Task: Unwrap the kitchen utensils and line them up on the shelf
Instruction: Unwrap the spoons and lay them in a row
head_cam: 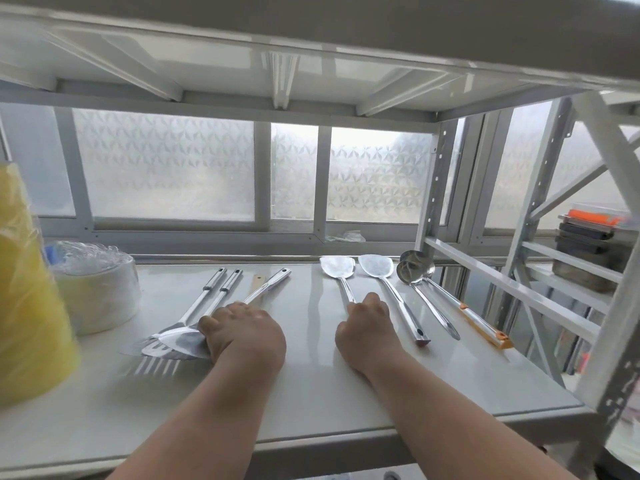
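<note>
Utensils lie on the shelf (311, 393): our right hand (367, 332) grips a spatula (337, 268) by its handle; left hand (242, 332) curls over the turners (173, 342) (whether it clasps them, we cannot tell). Ladles (414, 270) lie right.

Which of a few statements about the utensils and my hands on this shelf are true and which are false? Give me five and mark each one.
1. The right hand is closed around the handle of a flat turner. True.
2. Two ladles lie at the right end of the row, bowls toward the window. True.
3. The left hand hangs in the air above the shelf. False: it rests on the utensils at the left.
4. All utensils point their handles toward the person. False: the left group points handles toward the window.
5. A yellow roll stands at the far left. True.
</note>
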A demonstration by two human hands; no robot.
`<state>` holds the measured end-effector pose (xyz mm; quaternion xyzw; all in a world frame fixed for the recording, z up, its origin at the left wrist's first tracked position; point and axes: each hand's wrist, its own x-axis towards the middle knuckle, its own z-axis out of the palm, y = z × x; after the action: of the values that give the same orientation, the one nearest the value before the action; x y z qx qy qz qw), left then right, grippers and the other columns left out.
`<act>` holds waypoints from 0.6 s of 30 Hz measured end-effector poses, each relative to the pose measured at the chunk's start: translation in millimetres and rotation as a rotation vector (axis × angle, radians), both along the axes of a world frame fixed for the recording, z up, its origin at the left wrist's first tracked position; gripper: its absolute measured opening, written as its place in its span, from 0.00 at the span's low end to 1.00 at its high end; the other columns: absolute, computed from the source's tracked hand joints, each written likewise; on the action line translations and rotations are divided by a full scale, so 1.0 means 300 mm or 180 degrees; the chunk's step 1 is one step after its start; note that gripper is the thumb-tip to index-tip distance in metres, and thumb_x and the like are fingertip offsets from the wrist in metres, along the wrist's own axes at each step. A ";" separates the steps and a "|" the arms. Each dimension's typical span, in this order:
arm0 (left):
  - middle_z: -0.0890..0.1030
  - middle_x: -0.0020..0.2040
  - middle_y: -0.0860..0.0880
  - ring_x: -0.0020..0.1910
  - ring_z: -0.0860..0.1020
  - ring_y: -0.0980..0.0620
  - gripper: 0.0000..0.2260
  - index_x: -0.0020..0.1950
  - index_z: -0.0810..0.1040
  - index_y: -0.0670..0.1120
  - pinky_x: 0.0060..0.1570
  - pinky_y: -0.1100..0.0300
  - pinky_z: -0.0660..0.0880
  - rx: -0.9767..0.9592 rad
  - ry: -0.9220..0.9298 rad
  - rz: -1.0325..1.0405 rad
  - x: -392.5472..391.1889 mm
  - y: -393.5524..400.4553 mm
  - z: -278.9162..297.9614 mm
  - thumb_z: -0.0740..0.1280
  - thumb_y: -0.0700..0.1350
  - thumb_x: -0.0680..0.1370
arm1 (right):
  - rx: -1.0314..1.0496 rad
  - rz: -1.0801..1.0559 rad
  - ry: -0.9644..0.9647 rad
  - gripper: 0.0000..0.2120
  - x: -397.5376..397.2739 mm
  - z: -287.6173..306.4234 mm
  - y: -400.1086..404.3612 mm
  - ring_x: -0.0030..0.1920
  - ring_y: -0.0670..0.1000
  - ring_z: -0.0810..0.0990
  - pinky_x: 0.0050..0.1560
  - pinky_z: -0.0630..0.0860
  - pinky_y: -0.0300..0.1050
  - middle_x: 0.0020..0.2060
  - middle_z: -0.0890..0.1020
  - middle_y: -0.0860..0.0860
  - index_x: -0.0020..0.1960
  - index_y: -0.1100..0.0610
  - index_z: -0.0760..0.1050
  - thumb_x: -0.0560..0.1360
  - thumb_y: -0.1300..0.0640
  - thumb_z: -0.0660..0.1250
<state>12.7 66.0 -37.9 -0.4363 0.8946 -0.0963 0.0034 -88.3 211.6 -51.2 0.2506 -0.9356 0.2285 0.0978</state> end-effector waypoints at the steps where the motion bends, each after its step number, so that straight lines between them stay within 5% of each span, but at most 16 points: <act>1: 0.71 0.73 0.45 0.73 0.68 0.41 0.27 0.79 0.69 0.48 0.66 0.41 0.64 0.0001 0.0007 0.0001 0.003 0.003 0.000 0.56 0.43 0.78 | -0.0002 0.0007 -0.0001 0.12 -0.001 -0.003 0.000 0.60 0.58 0.68 0.61 0.68 0.45 0.55 0.66 0.55 0.56 0.60 0.75 0.77 0.61 0.56; 5: 0.71 0.73 0.44 0.74 0.67 0.42 0.27 0.78 0.69 0.48 0.68 0.41 0.63 0.0003 0.0045 -0.0025 0.006 0.009 0.001 0.55 0.43 0.78 | -0.0018 -0.0017 -0.0007 0.11 -0.013 -0.017 -0.009 0.57 0.57 0.67 0.57 0.65 0.44 0.60 0.68 0.57 0.55 0.56 0.73 0.76 0.60 0.55; 10: 0.70 0.74 0.43 0.75 0.67 0.41 0.28 0.79 0.68 0.48 0.70 0.41 0.63 -0.0010 0.0053 -0.0013 0.005 0.003 -0.007 0.57 0.42 0.77 | 0.0018 -0.0094 -0.0026 0.13 -0.030 -0.035 -0.014 0.59 0.58 0.68 0.64 0.67 0.44 0.59 0.67 0.57 0.56 0.57 0.75 0.76 0.62 0.56; 18: 0.70 0.74 0.42 0.75 0.66 0.40 0.28 0.79 0.68 0.47 0.69 0.41 0.63 -0.0005 0.0025 -0.0009 0.003 0.006 -0.007 0.56 0.41 0.77 | -0.0136 -0.0161 -0.0134 0.10 -0.031 -0.045 -0.021 0.58 0.56 0.66 0.53 0.62 0.43 0.60 0.72 0.55 0.49 0.52 0.68 0.72 0.57 0.50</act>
<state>13.6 67.7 -39.9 -0.4355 0.8951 -0.0953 -0.0006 -97.5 205.2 -64.8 0.2199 -0.9384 0.2512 0.0891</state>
